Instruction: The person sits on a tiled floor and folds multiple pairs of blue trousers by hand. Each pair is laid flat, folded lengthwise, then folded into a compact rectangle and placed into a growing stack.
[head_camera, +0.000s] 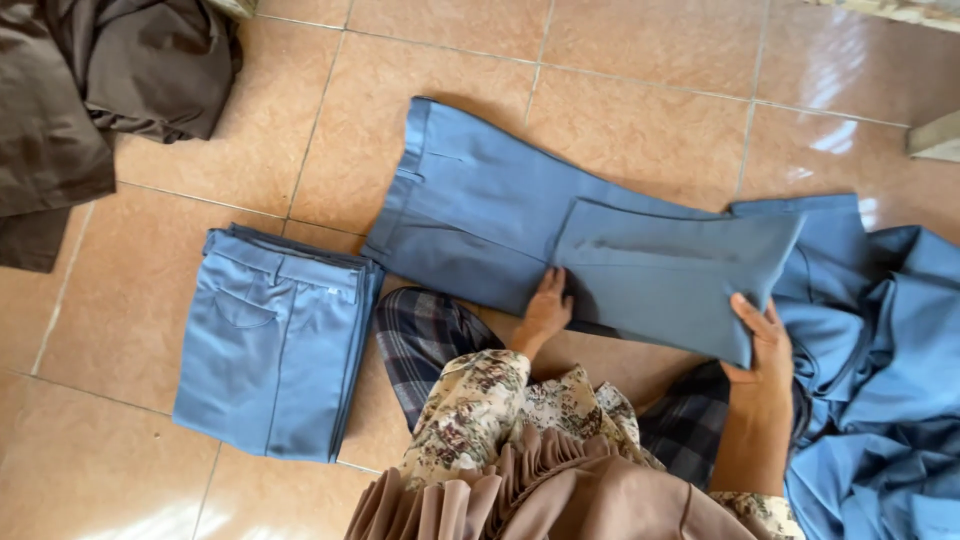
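Partly, the scene is cut off: the brown cloth (90, 90) at the upper left runs out of the picture, and the heap of blue fabric (880, 400) at the right is cropped by the edge, so its full extent cannot be made out. The fingertips of the left hand (547, 310) are tucked under the folded-over leg, and whether they are pinching cloth cannot be told. Part of the tiled floor (640, 90) is covered by the clothes, and the lower middle of the view is blocked by a patterned sleeve (470, 410) and a pleated tan garment (550, 490). A stack of folded blue trousers (275, 345) is laid just beside the person's checked-clad knee, apart from the piece being handled. The blue trousers (500, 215) are spread flat on the floor in front of the person, waistband toward the upper left, with one leg doubled back over itself. The lower corner of that folded leg is gripped by the right hand (765, 345), thumb on top. The left hand is pressed flat at the fold line.
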